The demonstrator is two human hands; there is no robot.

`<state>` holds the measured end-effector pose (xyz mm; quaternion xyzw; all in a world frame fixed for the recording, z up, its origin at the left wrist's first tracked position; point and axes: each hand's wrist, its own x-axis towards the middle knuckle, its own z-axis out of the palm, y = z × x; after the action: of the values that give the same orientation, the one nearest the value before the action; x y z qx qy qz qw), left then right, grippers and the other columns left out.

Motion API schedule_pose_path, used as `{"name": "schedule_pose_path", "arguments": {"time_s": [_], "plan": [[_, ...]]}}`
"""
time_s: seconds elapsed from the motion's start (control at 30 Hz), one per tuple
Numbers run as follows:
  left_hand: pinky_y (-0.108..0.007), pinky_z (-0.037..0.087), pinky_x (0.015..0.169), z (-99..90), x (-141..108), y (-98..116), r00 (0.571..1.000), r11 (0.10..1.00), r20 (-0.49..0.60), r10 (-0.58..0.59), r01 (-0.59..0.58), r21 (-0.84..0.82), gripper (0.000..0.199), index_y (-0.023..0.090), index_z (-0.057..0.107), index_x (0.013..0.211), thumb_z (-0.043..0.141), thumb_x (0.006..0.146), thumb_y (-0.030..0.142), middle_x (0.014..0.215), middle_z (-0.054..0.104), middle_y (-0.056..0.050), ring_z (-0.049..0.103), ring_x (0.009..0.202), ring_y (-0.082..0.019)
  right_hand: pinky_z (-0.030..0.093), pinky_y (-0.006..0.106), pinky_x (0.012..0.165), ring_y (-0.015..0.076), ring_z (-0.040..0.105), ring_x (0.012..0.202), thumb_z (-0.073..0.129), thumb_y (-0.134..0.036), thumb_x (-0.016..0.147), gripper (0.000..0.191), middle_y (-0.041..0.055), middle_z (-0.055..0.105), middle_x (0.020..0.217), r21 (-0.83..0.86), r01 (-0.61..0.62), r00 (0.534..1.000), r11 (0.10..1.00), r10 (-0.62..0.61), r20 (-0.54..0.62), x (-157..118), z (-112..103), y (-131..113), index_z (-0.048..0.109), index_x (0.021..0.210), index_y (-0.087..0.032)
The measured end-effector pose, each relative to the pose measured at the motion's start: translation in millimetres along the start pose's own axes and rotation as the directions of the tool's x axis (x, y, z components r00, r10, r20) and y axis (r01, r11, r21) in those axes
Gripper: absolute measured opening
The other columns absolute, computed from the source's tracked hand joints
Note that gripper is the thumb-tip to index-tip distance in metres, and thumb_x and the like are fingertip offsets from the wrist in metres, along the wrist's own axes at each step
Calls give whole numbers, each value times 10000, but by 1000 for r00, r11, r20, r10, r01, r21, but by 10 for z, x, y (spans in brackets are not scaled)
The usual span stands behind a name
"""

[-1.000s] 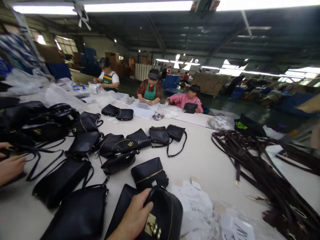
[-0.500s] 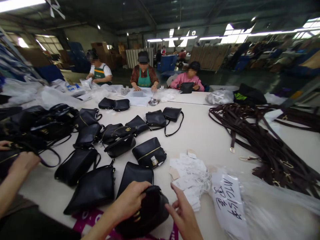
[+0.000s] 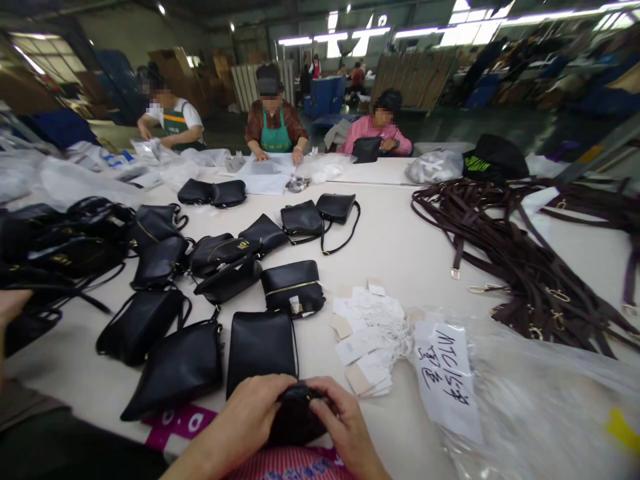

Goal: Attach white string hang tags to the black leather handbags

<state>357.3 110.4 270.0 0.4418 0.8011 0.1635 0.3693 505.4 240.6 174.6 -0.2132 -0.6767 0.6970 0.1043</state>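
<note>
A small black handbag is gripped at its top edge by both hands, low in the view and close to my body. My left hand has its fingers closed over the left end of that edge. On the right end, my right hand pinches it between thumb and fingers. The fingers hide part of the opening, and the inside is dark. Just beyond lies a flat black bag. A black bag with a gold zip is farther back, a small tag on its front.
White paper tags with strings lie to the right, beside a clear plastic bag bearing a handwritten label. Brown straps heap at the far right. More black bags spread leftward. Another person's hand is at the left edge; co-workers sit opposite.
My right hand has moved from beside the handbag onto its top edge, fingers now closed. The handbag has been drawn closer and turned. The other person's hand at left has shifted toward the frame edge.
</note>
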Motion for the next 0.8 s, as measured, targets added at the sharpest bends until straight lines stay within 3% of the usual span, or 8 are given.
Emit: {"name": "schedule_pose_path", "arguments": {"time_s": [0.1, 0.2, 0.3, 0.37, 0.5, 0.6, 0.8], "plan": [[-386, 479, 944, 38, 99, 45, 1000, 989, 10, -7, 5, 150, 293, 211, 660, 1089, 510, 839, 191, 1099, 713, -78, 645, 1031, -270, 516, 318, 694, 200, 635, 737, 610, -545, 837, 383, 47, 720, 884, 75, -110, 993, 991, 113, -37, -3, -19, 108, 702, 1014, -218], [-361, 488, 893, 60, 304, 47, 999, 987, 16, 41, -43, 157, 205, 202, 668, 1015, 519, 885, 256, 1038, 720, -67, 653, 979, -250, 543, 353, 685, 226, 657, 696, 601, -624, 796, 505, 38, 698, 718, 112, -262, 951, 958, 277, -139, -95, -205, 285, 668, 1049, -192], [-326, 479, 845, 8, 565, -55, 997, 992, 36, 72, -75, 104, 178, 203, 684, 985, 557, 879, 268, 1010, 734, -55, 657, 969, -243, 550, 369, 656, 243, 673, 694, 591, -612, 765, 455, 66, 716, 793, -53, -373, 902, 926, 348, -256, -285, -442, 540, 662, 945, -200], [-299, 470, 797, -56, 741, -164, 996, 993, 55, 69, -74, 90, 158, 200, 698, 951, 589, 866, 277, 952, 740, -44, 661, 927, -233, 559, 378, 661, 256, 692, 733, 583, -577, 752, 409, 85, 732, 900, -158, -419, 892, 894, 373, -254, -433, -531, 730, 663, 913, -210], [-232, 437, 697, -145, 1028, -349, 992, 993, 93, 87, -94, 65, 132, 188, 717, 908, 647, 838, 275, 848, 726, -8, 648, 819, -180, 578, 417, 780, 303, 711, 904, 564, -523, 754, 430, 124, 743, 974, -212, -441, 894, 872, 407, -186, -643, -487, 1066, 672, 996, -184], [-218, 425, 671, -129, 1165, -402, 987, 992, 118, 106, -113, 57, 132, 172, 728, 900, 676, 823, 266, 827, 722, -6, 638, 793, -169, 574, 440, 838, 315, 711, 938, 558, -517, 757, 470, 156, 731, 1020, -235, -448, 889, 862, 401, -223, -696, -415, 1246, 670, 1038, -157], [-238, 436, 706, -40, 1271, -391, 981, 988, 134, 140, -147, 48, 164, 155, 745, 913, 700, 813, 276, 865, 740, -38, 643, 837, -196, 575, 448, 820, 317, 725, 885, 583, -541, 768, 505, 154, 746, 994, -242, -455, 887, 857, 414, -203, -695, -467, 1326, 663, 1089, -160]]}}
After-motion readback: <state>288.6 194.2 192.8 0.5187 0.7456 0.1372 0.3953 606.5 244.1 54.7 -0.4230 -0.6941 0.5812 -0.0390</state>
